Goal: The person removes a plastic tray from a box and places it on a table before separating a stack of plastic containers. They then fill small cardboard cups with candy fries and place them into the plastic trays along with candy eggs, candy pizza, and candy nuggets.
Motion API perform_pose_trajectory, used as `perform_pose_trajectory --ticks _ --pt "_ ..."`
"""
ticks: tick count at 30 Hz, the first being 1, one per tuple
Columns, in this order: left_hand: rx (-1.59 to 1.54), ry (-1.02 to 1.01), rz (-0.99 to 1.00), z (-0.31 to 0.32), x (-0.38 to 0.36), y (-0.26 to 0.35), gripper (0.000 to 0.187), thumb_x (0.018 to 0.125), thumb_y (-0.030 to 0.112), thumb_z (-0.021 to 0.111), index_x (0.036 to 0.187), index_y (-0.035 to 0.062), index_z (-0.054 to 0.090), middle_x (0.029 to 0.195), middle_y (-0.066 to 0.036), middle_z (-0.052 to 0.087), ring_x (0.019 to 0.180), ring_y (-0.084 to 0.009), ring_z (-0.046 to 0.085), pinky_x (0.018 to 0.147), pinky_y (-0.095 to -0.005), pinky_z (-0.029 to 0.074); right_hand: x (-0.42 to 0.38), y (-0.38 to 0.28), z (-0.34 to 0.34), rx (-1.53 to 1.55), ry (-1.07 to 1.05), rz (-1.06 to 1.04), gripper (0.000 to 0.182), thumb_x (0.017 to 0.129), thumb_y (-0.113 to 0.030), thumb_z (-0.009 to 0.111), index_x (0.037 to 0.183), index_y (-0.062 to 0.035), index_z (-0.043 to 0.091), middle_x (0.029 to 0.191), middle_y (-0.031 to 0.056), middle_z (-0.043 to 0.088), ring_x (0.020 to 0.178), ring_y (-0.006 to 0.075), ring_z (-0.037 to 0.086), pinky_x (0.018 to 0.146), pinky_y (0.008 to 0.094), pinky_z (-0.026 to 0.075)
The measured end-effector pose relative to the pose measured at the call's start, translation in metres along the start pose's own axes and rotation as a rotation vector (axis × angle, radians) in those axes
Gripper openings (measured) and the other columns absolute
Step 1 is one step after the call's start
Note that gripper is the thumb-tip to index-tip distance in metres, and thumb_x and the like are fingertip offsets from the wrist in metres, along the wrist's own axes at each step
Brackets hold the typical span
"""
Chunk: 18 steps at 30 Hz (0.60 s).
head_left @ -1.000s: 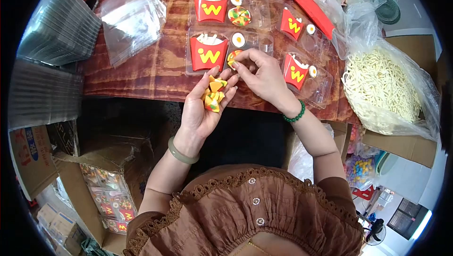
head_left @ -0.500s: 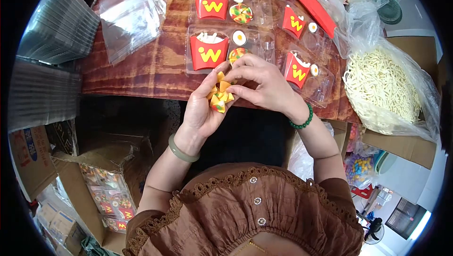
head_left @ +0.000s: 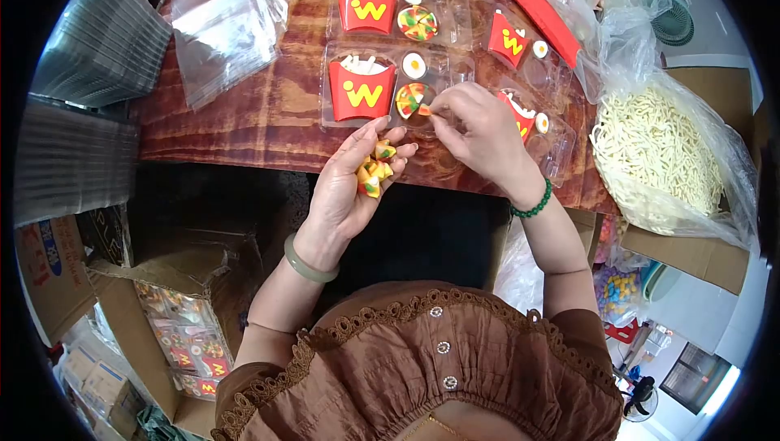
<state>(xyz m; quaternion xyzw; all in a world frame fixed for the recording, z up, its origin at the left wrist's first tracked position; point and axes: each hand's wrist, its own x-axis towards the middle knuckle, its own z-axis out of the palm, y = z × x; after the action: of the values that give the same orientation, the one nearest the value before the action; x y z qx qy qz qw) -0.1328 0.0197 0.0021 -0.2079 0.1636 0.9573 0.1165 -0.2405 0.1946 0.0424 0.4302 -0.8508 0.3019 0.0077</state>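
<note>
My left hand is cupped palm up at the table's front edge, holding several small yellow pizza-slice candies with green and red patches. My right hand pinches one pizza slice by its fingertips, over the nearer clear plastic tray. In that tray's round hollow lies a partly filled pizza made of such slices. Beside it are a fried-egg candy and a red fries box with a yellow emblem and pale sticks. My right forearm and hand partly cover another red box.
Behind stands a similar tray with a complete pizza. Two more trays lie at right, near a bag of pale sticks. Clear plastic sleeves and stacked trays occupy the left. An open carton holds packed sets below.
My right hand has moved away from my left palm, right and slightly up, carrying a slice to the tray's pizza hollow. My left hand stays nearly in place, its fingers more spread.
</note>
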Motion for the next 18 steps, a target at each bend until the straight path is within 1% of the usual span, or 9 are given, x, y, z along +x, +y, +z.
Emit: perform_pose_trajectory --ticks 2,4,6,8,9,14,15,17,18 --pt "-0.013 0.029 0.015 0.001 0.004 -0.003 0.036 0.097 0.02 0.048 0.127 -0.0001 0.045 0.115 -0.014 0.058 0.102 -0.0271 0.061 0.083 -0.031 0.053 0.0 0.0 0.005 -0.082 -0.028 0.034 0.016 0.076 -0.004 0.067 0.091 -0.0023 0.063 0.091 0.0098 0.06 0.083 0.0262 0.06 0.072 0.0348 0.049" --pt "-0.021 0.029 0.011 0.003 0.005 -0.004 0.037 0.097 0.021 0.048 0.127 -0.0002 0.045 0.115 -0.014 0.058 0.103 -0.0272 0.061 0.084 -0.0315 0.053 0.001 0.001 0.011 -0.048 -0.08 -0.068 0.014 0.078 -0.005 0.066 0.091 -0.0023 0.063 0.089 0.0097 0.06 0.082 0.0275 0.06 0.071 0.0364 0.049" --pt "-0.033 0.037 0.016 0.002 0.005 -0.004 0.038 0.098 0.022 0.048 0.127 -0.0002 0.045 0.115 -0.014 0.058 0.104 -0.0273 0.061 0.084 -0.032 0.053 0.001 0.003 0.012 -0.015 -0.076 -0.085 0.014 0.079 -0.006 0.065 0.092 -0.0022 0.062 0.087 0.0104 0.06 0.079 0.0275 0.06 0.069 0.0353 0.05" --pt "-0.01 0.012 0.022 0.001 0.005 -0.004 0.04 0.098 0.024 0.047 0.128 -0.0008 0.043 0.116 -0.015 0.058 0.104 -0.0273 0.061 0.085 -0.0324 0.053 -0.002 0.001 0.013 0.105 -0.038 0.103 0.016 0.079 -0.006 0.065 0.094 -0.0024 0.062 0.088 0.0113 0.058 0.078 0.028 0.06 0.068 0.0352 0.05" --pt "-0.009 0.011 0.019 0.002 0.005 -0.004 0.04 0.098 0.024 0.047 0.128 -0.0008 0.043 0.116 -0.015 0.058 0.104 -0.0273 0.061 0.085 -0.0324 0.053 -0.003 0.002 0.014 0.104 -0.037 0.105 0.016 0.079 -0.006 0.065 0.094 -0.0024 0.062 0.088 0.0113 0.058 0.078 0.028 0.06 0.068 0.0352 0.05" --pt "-0.005 -0.016 0.019 0.005 0.004 -0.002 0.048 0.099 0.035 0.041 0.129 -0.0024 0.042 0.118 -0.016 0.056 0.107 -0.0282 0.059 0.089 -0.034 0.051 -0.004 0.007 0.013 0.098 -0.105 0.052 0.015 0.081 -0.006 0.065 0.095 -0.0027 0.061 0.086 0.0118 0.058 0.081 0.0285 0.061 0.069 0.0349 0.049" --pt "-0.005 -0.014 0.022 0.004 0.004 -0.002 0.048 0.099 0.035 0.041 0.129 -0.0024 0.042 0.118 -0.016 0.056 0.107 -0.0282 0.059 0.089 -0.034 0.051 -0.003 0.009 0.013 0.1 -0.105 0.05 0.015 0.081 -0.006 0.065 0.095 -0.0027 0.061 0.086 0.0118 0.058 0.081 0.0285 0.061 0.069 0.0349 0.049" --pt "-0.036 -0.057 0.015 0.002 0.005 -0.002 0.052 0.1 0.039 0.036 0.131 -0.0025 0.04 0.119 -0.016 0.055 0.109 -0.0284 0.058 0.089 -0.0351 0.051 -0.002 0.011 0.011 0.086 -0.132 -0.004 0.015 0.081 -0.007 0.066 0.095 -0.0027 0.062 0.087 0.0106 0.059 0.082 0.0266 0.061 0.07 0.0341 0.049" --pt "-0.035 -0.058 0.014 0.003 0.004 -0.002 0.052 0.1 0.039 0.036 0.131 -0.0025 0.04 0.119 -0.016 0.055 0.109 -0.0284 0.058 0.089 -0.0351 0.051 -0.002 0.01 0.011 0.085 -0.13 -0.003 0.015 0.081 -0.007 0.066 0.095 -0.0027 0.062 0.087 0.0106 0.059 0.082 0.0266 0.061 0.07 0.0341 0.049"
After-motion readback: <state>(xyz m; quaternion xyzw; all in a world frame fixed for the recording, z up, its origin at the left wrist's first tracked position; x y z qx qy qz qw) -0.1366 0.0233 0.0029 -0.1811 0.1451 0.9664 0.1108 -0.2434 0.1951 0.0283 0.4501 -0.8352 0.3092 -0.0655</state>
